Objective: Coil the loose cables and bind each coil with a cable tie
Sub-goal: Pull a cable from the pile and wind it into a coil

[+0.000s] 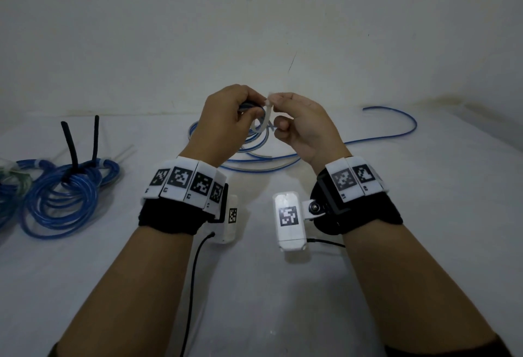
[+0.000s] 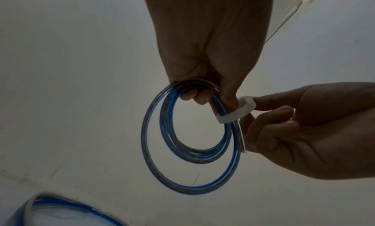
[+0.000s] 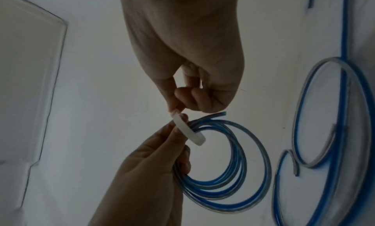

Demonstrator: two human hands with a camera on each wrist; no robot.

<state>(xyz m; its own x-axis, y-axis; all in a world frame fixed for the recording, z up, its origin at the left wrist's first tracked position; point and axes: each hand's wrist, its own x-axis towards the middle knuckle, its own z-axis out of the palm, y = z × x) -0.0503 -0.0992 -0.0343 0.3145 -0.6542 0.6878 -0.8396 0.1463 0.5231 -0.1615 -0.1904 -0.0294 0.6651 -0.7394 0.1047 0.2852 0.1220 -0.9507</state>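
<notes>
Above the middle of the tabletop (image 1: 396,243), the left hand (image 1: 226,119) grips a blue cable coil (image 2: 190,138) hanging below it. Immediately to its right, the right hand (image 1: 305,127) pinches a white tie (image 2: 239,110) looped across the coil's strands.

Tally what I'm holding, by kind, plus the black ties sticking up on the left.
Blue cable coil, held in the left hand: 1
White cable tie, pinched by the right hand: 1
Black ties, standing up from the bundle on the left: 2
Total: 4
</notes>
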